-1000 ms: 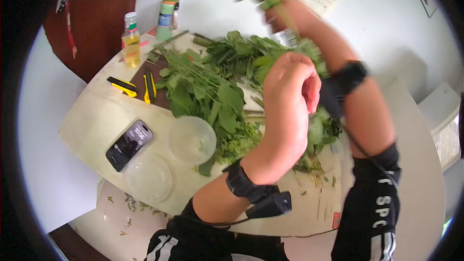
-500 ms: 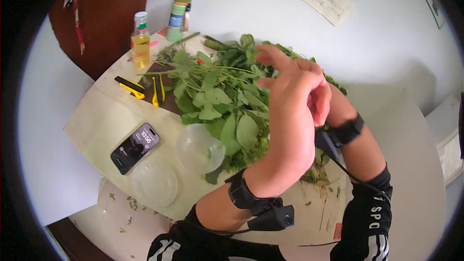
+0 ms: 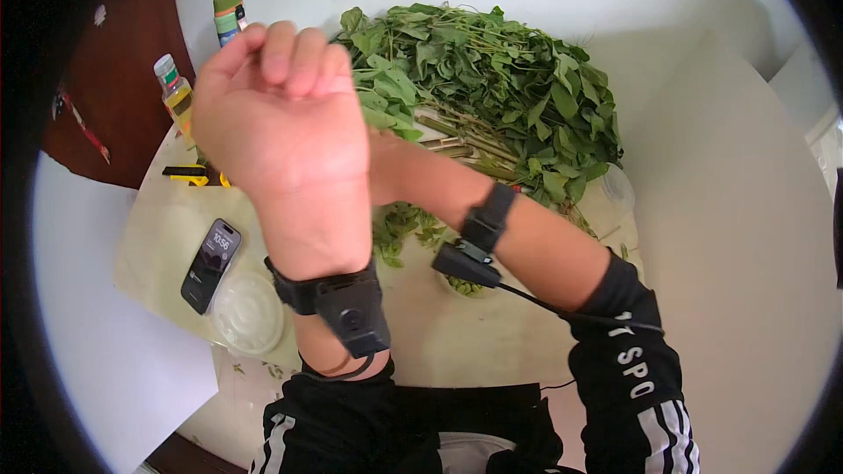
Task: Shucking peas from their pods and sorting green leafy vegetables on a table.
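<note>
My left hand point(image 3: 285, 118) is raised close in front of the view, its palm facing me. The fingers curl loosely at the top and the palm is bare. Behind it, my right hand point(image 3: 383, 162) is mostly covered, so its fingers and anything in them are hidden. The right forearm crosses over the table towards the left. Beyond both hands lies a large heap of leafy green stems point(image 3: 492, 61), with cut stalks point(image 3: 474, 140) facing the near side. Partly under the right forearm, a small bowl point(image 3: 463, 286) holds green pieces.
On the left of the table point(image 3: 439, 342) lie a phone point(image 3: 211, 265), a translucent round dish point(image 3: 248, 314) and a black-and-yellow cutter point(image 3: 186, 175). A bottle of yellow liquid point(image 3: 176, 98) and a green flask point(image 3: 227, 17) stand behind. A clear container point(image 3: 618, 189) sits at right.
Both hands have swung left; the left palm now faces me, and the right hand has passed behind it. The view has shifted, showing more of the leafy heap and the bowl of green pieces.
</note>
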{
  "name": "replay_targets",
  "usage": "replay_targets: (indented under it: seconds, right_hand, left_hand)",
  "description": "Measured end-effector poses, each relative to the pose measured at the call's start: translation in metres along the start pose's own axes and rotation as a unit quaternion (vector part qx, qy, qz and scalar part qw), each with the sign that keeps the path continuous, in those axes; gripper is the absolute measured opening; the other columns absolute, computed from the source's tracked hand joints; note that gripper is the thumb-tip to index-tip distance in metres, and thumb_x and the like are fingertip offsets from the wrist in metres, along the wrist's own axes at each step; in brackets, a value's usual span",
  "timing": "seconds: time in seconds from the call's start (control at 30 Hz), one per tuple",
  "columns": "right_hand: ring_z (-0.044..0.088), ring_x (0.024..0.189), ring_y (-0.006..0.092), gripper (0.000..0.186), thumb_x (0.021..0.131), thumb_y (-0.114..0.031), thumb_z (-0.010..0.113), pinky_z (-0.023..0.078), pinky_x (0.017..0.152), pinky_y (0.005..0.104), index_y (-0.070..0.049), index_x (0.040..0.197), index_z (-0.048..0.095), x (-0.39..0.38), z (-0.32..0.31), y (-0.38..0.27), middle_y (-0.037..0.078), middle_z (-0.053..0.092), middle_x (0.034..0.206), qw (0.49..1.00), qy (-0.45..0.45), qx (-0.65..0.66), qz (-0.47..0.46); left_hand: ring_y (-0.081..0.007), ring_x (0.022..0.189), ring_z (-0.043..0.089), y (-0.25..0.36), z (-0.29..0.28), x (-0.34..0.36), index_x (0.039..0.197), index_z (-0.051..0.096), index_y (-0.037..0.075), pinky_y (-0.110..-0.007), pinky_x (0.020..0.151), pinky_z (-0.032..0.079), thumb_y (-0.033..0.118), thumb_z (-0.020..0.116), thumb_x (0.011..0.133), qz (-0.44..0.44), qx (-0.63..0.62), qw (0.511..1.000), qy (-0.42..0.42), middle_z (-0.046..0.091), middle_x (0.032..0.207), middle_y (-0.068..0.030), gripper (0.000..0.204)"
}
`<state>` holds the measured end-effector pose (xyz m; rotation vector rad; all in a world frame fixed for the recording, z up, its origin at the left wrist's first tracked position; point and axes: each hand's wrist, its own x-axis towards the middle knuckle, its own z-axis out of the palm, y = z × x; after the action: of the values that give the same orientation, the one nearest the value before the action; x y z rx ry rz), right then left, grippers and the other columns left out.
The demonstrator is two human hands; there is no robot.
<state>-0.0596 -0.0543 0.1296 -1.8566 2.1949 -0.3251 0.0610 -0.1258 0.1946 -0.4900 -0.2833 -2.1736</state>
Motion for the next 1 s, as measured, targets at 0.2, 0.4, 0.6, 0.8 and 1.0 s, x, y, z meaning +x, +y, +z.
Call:
replay_targets:
  seconds: [0.2,0.4,0.6,0.8,1.0]
  right_hand:
    - [0.048,0.123,0.0417,0.087,0.066,-0.05,0.081,0.047,0.097,0.0459,0.003,0.126,0.05,0.044,0.052,0.016,0.025,0.049,0.132,0.987,-0.026,-0.084,0.132]
    - [0.059,0.107,0.0383,0.053,0.07,-0.031,0.075,0.052,0.088,0.0432,0.004,0.108,0.061,0.065,0.055,0.036,0.023,0.061,0.113,0.99,0.03,-0.086,0.106]
    - [0.066,0.091,0.0371,0.03,0.07,-0.016,0.068,0.054,0.078,0.0437,0.003,0.093,0.066,0.081,0.037,0.044,0.023,0.068,0.095,0.991,0.098,-0.047,0.083]
    - [0.064,0.094,0.0391,0.028,0.071,-0.011,0.063,0.052,0.08,0.0472,-0.002,0.098,0.064,0.085,-0.006,0.057,0.023,0.067,0.094,0.986,0.129,-0.087,0.064]
    - [0.063,0.101,0.0382,0.049,0.07,-0.032,0.079,0.049,0.087,0.046,-0.001,0.106,0.064,0.068,-0.009,0.062,0.023,0.067,0.098,0.987,0.04,-0.158,-0.001]
  left_hand:
    - [-0.015,0.052,0.034,0.006,0.007,-0.008,0.078,0.044,0.003,-0.029,0.051,0.03,0.01,0.042,0.088,-0.003,-0.011,1.0,0.003,0.037,0.061,-0.0027,0.012]
    - [-0.015,0.052,0.034,0.011,-0.003,0.004,0.079,0.042,0.004,-0.029,0.052,0.03,0.009,0.042,0.087,-0.039,-0.045,0.998,0.004,0.037,0.062,-0.0027,0.01]
    - [-0.0129,0.053,0.031,0.026,-0.013,0.01,0.074,0.039,0.006,-0.03,0.054,0.027,0.005,0.041,0.085,-0.047,-0.065,0.997,0.015,0.033,0.062,-0.0004,0.01]
    - [-0.0139,0.056,0.032,0.027,-0.021,0.016,0.079,0.045,0.004,-0.029,0.055,0.027,0.008,0.043,0.086,-0.071,-0.091,0.993,-0.022,0.037,0.065,-0.0013,0.008]
    - [-0.0123,0.053,0.029,0.046,-0.02,0.016,0.067,0.036,0.01,-0.03,0.055,0.026,0.005,0.041,0.083,-0.047,-0.062,0.997,-0.014,0.03,0.061,0.0002,0.017]
